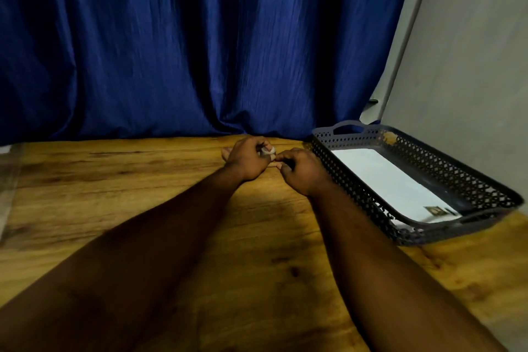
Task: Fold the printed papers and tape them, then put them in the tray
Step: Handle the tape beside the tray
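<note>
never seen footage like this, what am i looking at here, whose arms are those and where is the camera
There is no machine here. A person wears one camera on the head, looking forward and down, so the two bare arms are their own. The hands meet near the far edge of a wooden table. The left hand grips a small pale roll, probably tape. The right hand pinches at its edge, perhaps pulling a strip, though that is too small to be sure. On the right stands a dark perforated tray with white printed paper lying in it. A blue curtain hangs behind.
</note>
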